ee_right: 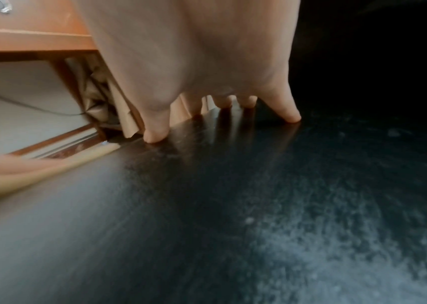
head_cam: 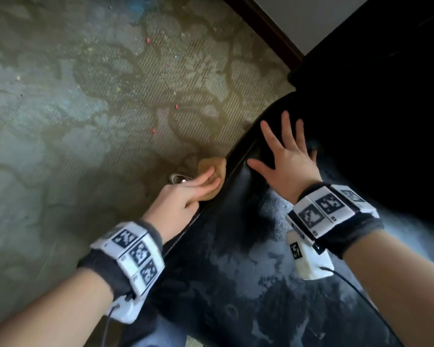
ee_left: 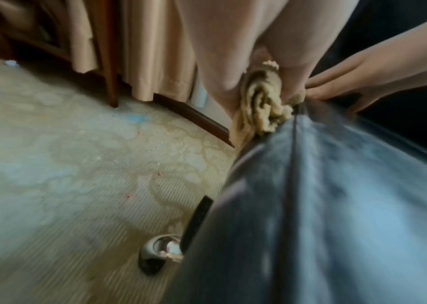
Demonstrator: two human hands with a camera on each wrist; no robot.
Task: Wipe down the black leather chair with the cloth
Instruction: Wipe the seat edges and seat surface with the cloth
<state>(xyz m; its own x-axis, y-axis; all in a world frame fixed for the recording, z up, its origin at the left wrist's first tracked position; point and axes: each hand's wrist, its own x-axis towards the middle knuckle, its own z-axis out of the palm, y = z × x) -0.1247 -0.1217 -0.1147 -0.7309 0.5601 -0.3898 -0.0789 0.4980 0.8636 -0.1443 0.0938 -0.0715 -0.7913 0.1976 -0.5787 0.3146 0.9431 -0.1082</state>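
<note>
While left hand [head_cam: 186, 196] grips cloth [head_cam: 214, 169] at chair [head_cam: 236, 271] edge, right hand [head_cam: 286, 164] splayed flat; no readable writing.

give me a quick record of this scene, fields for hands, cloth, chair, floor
left hand: grips the cloth at the chair's left edge
right hand: fingers spread, fingertips pressing on the seat
cloth: tan, bunched, against the seam on the chair's edge
chair: black leather, dusty grey patches on the near part, darker and shinier near the right hand
floor: patterned carpet with small bits of debris
chair base: a metal caster shows below the edge
</note>
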